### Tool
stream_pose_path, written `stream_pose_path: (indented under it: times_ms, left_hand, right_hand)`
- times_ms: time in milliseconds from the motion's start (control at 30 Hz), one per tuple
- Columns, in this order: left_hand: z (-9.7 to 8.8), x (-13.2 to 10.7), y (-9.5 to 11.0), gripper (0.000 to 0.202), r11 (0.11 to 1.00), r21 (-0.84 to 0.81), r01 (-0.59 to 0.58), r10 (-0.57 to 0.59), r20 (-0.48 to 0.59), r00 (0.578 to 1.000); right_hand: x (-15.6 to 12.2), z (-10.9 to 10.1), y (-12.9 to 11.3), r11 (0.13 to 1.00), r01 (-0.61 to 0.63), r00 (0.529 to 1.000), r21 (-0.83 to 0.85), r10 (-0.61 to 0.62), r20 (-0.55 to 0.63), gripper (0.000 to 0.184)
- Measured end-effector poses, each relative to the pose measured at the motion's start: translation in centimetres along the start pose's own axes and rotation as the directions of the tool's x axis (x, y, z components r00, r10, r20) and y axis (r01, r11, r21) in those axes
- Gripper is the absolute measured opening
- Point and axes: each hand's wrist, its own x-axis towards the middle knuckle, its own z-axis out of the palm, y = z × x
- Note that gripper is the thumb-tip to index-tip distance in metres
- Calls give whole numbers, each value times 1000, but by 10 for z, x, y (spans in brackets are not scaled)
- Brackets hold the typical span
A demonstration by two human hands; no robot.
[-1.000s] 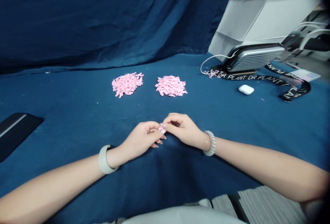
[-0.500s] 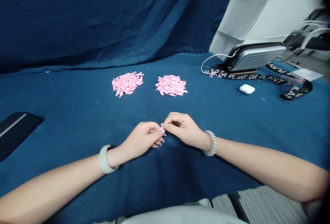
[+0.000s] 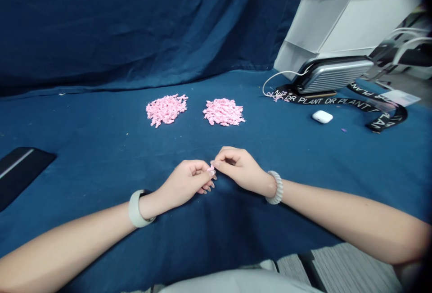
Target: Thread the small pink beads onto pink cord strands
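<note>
over blue cloth — left hand and right hand pinch pink piece

light: bright, even | shadows: soft under hands | edges: bowed, dark

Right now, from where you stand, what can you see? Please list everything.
Pink piles: two, pink, side by side on the cloth.
Blue cloth: one, dark blue, under and behind everything.
Earbud case: one, white, right of the piles.
Lanyard: one, black with white lettering, far right.
Ribbed case: one, silver, on the lanyard.
Flat slab: one, black, left edge.
Small pink piece: one, pink, where the hands meet.
Wristband: one, pale grey, left wrist.
Coil bracelet: one, white, right wrist.
Left hand: one, pinching the piece.
Right hand: one, pinching the piece.
</note>
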Motion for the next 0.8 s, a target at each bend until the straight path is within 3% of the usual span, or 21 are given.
stream_pose_path:
  times_ms: [300, 567, 800]
  left_hand:
    - [1, -2, 2, 35, 1000, -16, 13, -13, -26, 1000]
    - [-2, -2, -2, 31, 970, -245, -2, -15, -69, 997]
    - [-2, -3, -2, 23, 990, -144, -2, -5, -48, 999]
  right_hand:
    - [1, 0, 1, 997, -53, 999, 52, 53, -4, 21]
    - [2, -2, -2, 986, -126, 992, 112, 128, -14, 24]
    - [2, -2, -2, 981, -139, 989, 136, 143, -21, 24]
